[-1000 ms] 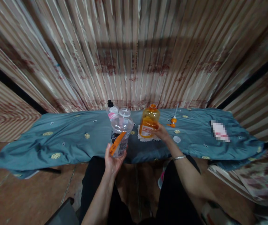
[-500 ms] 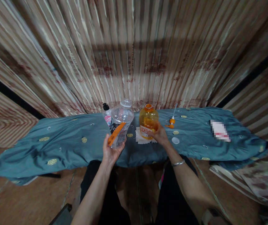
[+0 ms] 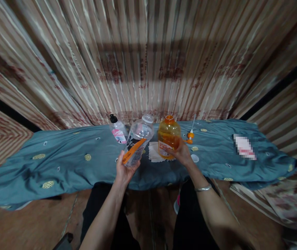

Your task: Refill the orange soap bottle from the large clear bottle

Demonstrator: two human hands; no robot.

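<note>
The person's left hand (image 3: 124, 171) is gripping a clear empty plastic bottle with an orange and black label (image 3: 137, 144) from below, fingers wrapped round its base, and is holding it up off the teal quilted cloth with yellow round patches (image 3: 67, 163) that is covering the low table. The bottle is leaning to the right, its open neck pointing toward the orange translucent plastic bottle (image 3: 168, 137). The right hand (image 3: 181, 153) is clasping that orange bottle at its lower right side, fingers curled round the label, and a silver bangle (image 3: 203, 188) is sitting on the wrist. The orange bottle is standing upright and uncapped over a white square napkin (image 3: 154, 155); I cannot tell whether its base is touching. Just behind the clear bottle, a small clear bottle with a black cap and pink label (image 3: 117, 130) is standing tilted. To the right of the orange bottle, an orange pump head with a white tube (image 3: 191, 135) is lying on the cloth, and a white round lid (image 3: 195, 158) is lying beside the right hand.
</note>
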